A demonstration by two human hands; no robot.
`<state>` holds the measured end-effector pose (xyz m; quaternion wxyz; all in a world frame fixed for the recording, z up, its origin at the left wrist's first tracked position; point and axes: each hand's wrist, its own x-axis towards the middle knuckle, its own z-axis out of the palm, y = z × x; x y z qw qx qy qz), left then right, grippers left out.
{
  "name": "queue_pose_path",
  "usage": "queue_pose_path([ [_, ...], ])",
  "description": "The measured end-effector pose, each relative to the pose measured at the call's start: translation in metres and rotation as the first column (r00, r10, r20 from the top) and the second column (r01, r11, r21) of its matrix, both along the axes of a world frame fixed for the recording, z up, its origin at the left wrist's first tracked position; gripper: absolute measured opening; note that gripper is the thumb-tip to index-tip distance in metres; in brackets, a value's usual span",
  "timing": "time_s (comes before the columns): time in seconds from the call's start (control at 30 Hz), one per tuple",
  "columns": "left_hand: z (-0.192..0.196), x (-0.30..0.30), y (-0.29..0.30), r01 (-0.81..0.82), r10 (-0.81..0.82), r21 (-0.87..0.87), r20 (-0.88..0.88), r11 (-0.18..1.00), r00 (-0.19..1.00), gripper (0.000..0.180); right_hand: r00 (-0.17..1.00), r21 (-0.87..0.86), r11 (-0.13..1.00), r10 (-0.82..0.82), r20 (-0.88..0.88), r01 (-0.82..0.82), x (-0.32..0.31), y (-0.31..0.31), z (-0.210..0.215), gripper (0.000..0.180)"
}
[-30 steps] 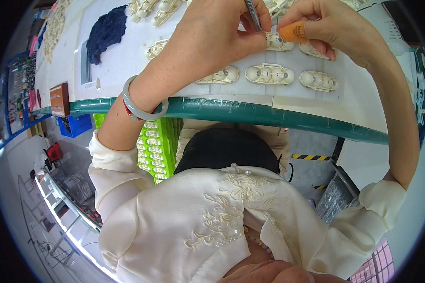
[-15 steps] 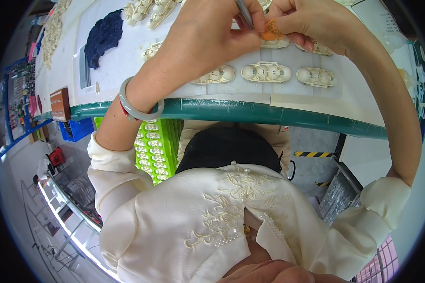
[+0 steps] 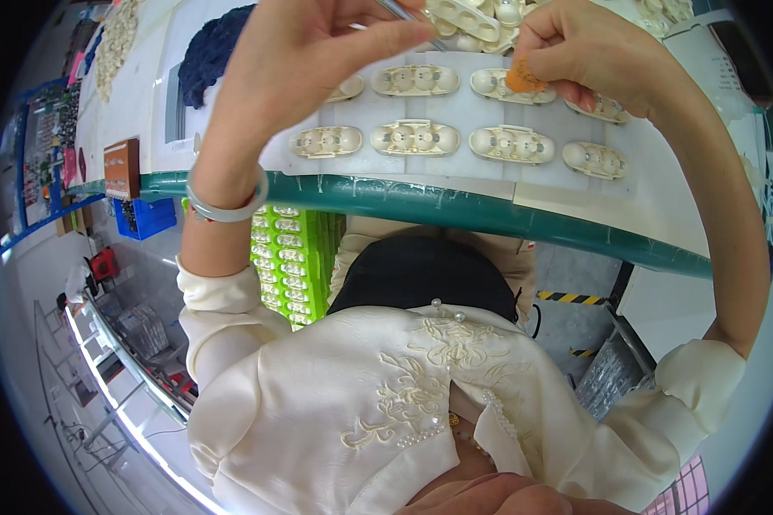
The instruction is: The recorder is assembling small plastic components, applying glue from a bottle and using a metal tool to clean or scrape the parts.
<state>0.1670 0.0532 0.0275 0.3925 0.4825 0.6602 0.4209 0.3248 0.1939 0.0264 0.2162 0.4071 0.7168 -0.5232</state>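
Observation:
My left hand [image 3: 305,64] is closed round slim metal tweezers [image 3: 397,10], held above the table with their tips pointing right. The cream plastic housing [image 3: 488,83] under my right hand [image 3: 580,56] lies flat on the white work surface. An orange dotted cover [image 3: 520,79], like a rubber finger cot, is on a fingertip of that hand, over the housing's middle. My right fingers are bent inward; what they pinch, if anything, is hidden. Similar oblong housings with round inserts lie in two rows, among them one near housing [image 3: 415,137] and one far housing [image 3: 414,80].
Loose cream parts [image 3: 472,24] are heaped behind the rows. A dark blue cloth [image 3: 204,53] lies at the left. The table's green front edge [image 3: 386,196] curves before me. Below it stand bright green trays [image 3: 316,257] of parts and a blue bin [image 3: 150,221].
My left hand has drawn back to the left with the tweezers, away from the housing. My right hand stays over the same housing. The view has shifted slightly, so the table items appear moved.

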Motion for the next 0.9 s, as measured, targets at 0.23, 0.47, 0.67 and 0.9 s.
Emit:
queue_pose_path([
  [0.23,-0.016,0.021,0.013,0.106,-0.104,-0.018,0.098,0.994,0.990,0.011,0.999,-0.016,1.000,0.025,-0.042,-0.026,0.005,-0.002,0.002,0.009],
  [0.47,-0.021,0.023,0.021,0.246,-0.240,0.039,-0.120,0.969,0.963,0.013,0.997,-0.042,0.999,-0.010,-0.080,0.006,0.008,-0.005,-0.003,0.011],
  [0.67,-0.022,0.029,0.024,0.342,-0.304,0.100,-0.277,0.934,0.912,0.015,0.980,-0.087,0.991,-0.111,-0.166,0.097,0.016,-0.005,-0.012,0.012],
  [0.9,-0.022,0.028,0.023,0.351,-0.296,0.128,-0.319,0.928,0.900,0.016,0.977,-0.103,0.990,-0.109,-0.181,0.092,0.012,-0.004,-0.010,0.010],
])
